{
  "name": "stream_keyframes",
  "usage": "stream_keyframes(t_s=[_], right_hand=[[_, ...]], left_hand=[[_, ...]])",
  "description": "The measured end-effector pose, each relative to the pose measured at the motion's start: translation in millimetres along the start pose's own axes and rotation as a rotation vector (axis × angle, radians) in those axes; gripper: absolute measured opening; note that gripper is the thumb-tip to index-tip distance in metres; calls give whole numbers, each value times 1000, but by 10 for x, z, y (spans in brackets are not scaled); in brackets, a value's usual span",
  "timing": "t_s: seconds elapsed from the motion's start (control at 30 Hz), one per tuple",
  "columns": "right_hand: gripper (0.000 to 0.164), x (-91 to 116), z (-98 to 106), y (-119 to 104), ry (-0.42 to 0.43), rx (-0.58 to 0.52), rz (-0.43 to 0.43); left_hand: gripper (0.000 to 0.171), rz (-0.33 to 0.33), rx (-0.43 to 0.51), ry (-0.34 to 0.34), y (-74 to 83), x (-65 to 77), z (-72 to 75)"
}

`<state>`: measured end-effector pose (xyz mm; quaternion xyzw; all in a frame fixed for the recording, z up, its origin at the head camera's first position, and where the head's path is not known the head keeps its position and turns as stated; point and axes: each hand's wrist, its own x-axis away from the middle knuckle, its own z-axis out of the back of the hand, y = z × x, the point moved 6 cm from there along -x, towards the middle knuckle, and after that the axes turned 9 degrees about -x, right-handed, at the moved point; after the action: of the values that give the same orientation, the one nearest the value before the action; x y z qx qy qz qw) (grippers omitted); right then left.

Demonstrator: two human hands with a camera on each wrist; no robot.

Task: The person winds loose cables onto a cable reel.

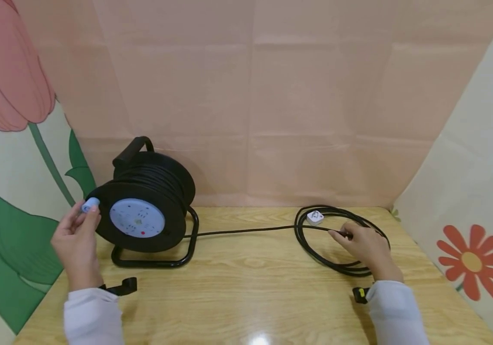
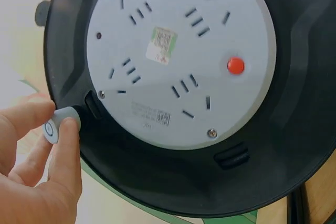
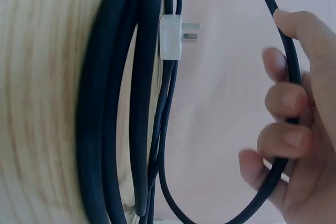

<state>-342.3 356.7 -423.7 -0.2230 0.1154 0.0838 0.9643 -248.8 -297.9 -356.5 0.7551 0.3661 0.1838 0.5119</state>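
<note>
The likeliest trouble, as I judge it, is a snag on the right; the loose coil (image 3: 90, 108) lies on the counter (image 1: 229, 297) with the white plug (image 3: 170, 38) against its strands, so a loop could catch the plug or tighten into a kink if the cable (image 1: 246, 230) is drawn too fast; the right hand (image 1: 367, 244) curls its fingers round that cable, and too slack a hold could let the line sag; on the left, a hard sideways pull could slide or tip the cable reel (image 1: 155, 194) on its stand (image 1: 155, 264), since no hand steadies the frame; the left hand (image 1: 78, 244) pinches the pale blue knob (image 1: 90, 204) between thumb and fingers, and so slight a pinch might slip under load.

The reel stands just to the right of the left hand, with the knob at the rim nearest that hand; the cable runs nearly straight from the reel's low right side to the right hand, which is over the coil; the plug is near that hand, farther off and to its left, untouched.
</note>
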Motion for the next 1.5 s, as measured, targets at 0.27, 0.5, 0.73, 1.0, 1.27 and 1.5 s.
stream_keyframes(t_s=[0.27,0.5,0.73,1.0,1.27,1.5], right_hand=[[54,-19,-44,-34,14,16,-17],[48,-48,-100,-116,-11,-27,-1],[56,-45,-111,-164,36,47,4],[62,-36,-152,-176,22,27,-13],[54,-56,-215,-220,39,15,58],[45,-51,-257,-278,40,25,97]], left_hand=[[39,-164,-292,56,92,86,-65],[38,-270,-452,60,138,172,-186],[37,-361,-527,50,168,288,-296],[35,-462,-525,39,198,388,-400],[33,-615,-537,16,242,471,-496],[31,-625,-559,9,246,502,-533]])
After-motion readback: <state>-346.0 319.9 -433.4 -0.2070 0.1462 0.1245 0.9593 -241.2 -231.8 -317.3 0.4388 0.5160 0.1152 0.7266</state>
